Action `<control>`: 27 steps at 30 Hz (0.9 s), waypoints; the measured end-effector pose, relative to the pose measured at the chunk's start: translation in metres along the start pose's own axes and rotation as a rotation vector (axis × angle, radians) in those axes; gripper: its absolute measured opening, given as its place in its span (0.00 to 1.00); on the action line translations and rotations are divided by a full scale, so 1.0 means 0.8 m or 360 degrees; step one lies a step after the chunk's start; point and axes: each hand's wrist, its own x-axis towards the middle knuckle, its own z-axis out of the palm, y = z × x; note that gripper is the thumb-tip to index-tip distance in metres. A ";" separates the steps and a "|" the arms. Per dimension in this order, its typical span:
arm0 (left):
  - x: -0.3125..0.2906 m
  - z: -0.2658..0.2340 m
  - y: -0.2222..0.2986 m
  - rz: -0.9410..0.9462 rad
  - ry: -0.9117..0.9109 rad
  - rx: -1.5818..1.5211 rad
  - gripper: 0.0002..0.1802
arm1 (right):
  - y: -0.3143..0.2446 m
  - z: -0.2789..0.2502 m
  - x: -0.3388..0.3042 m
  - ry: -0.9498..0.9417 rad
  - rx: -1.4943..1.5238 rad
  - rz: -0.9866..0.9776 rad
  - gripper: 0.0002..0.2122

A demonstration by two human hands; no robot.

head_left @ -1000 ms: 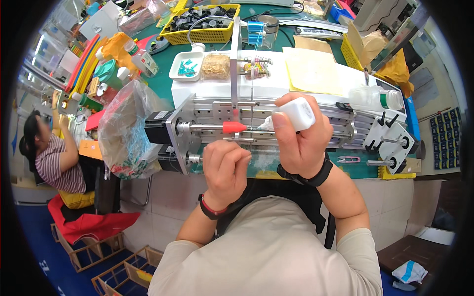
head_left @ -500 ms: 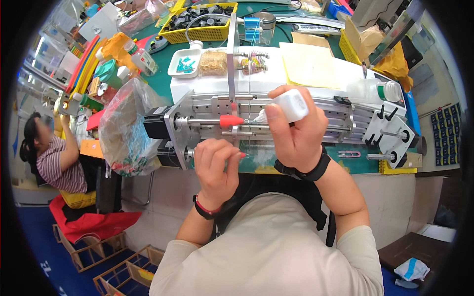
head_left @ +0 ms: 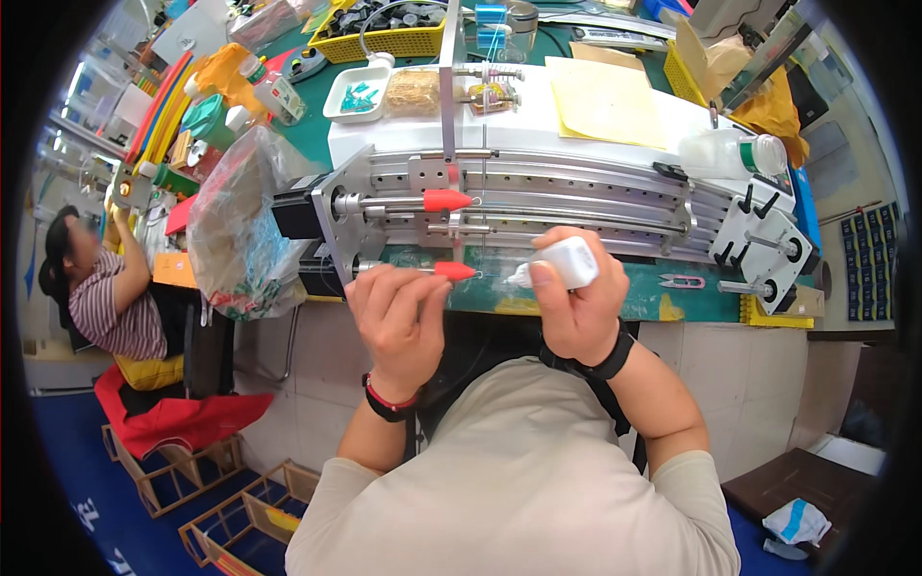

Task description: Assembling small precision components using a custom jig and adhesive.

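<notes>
In my right hand [head_left: 584, 312] is a small white squeeze bottle [head_left: 573, 263], tipped so its narrow nozzle points left. The nozzle is close to the wire hook at the tip of the lower red cone [head_left: 454, 271]; whether they touch I cannot tell. My left hand [head_left: 396, 322] is closed, its fingertips at the rear end of that cone. Above it, a second red cone [head_left: 447, 200] is fixed on a steel shaft of the metal twin-shaft machine [head_left: 576, 180]. A thin line passes near the hooks.
A black motor [head_left: 298, 208] sits at the machine's left end, an upright metal bar [head_left: 448, 96] across its middle. Behind are a white tray of teal pieces [head_left: 357, 97] and yellow paper [head_left: 605, 101]. Pink thread snips [head_left: 681, 281] lie right. At far left, a person in a striped shirt [head_left: 125, 302] works.
My right hand has brought the bottle nearer to me, from the upper cone to the lower one. My left hand has shifted slightly left, uncovering the lower cone.
</notes>
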 end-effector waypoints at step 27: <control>-0.005 0.011 0.036 0.0070 -0.0225 -0.0496 0.11 | -0.020 -0.128 0.022 0.0514 -0.0307 -0.0187 0.15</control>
